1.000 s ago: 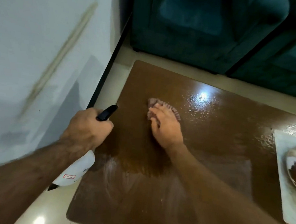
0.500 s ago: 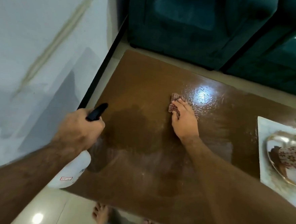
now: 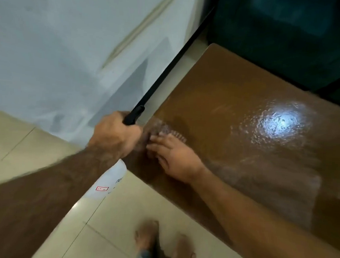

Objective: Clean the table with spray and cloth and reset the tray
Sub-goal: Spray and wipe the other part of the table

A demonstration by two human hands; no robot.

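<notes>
My left hand (image 3: 115, 135) grips a white spray bottle (image 3: 107, 183) with a black trigger head (image 3: 134, 115), held just off the table's left edge. My right hand (image 3: 173, 155) presses flat on a checked cloth (image 3: 171, 132) at the near left corner of the glossy brown table (image 3: 237, 105). Only the cloth's far edge shows beyond my fingers, and it is blurred. The tabletop looks wet and reflects a bright light spot. The tray is out of view.
A white wall (image 3: 60, 50) with a black skirting strip (image 3: 169, 72) runs along the left of the table. Dark teal seating (image 3: 292, 32) stands behind it. My bare feet (image 3: 163, 247) are on the beige tiled floor (image 3: 13, 142) at the near edge.
My right hand has swept the cloth leftward from the table's middle to its left corner, close beside my left hand. The view turned left, so the tray on the right left the frame.
</notes>
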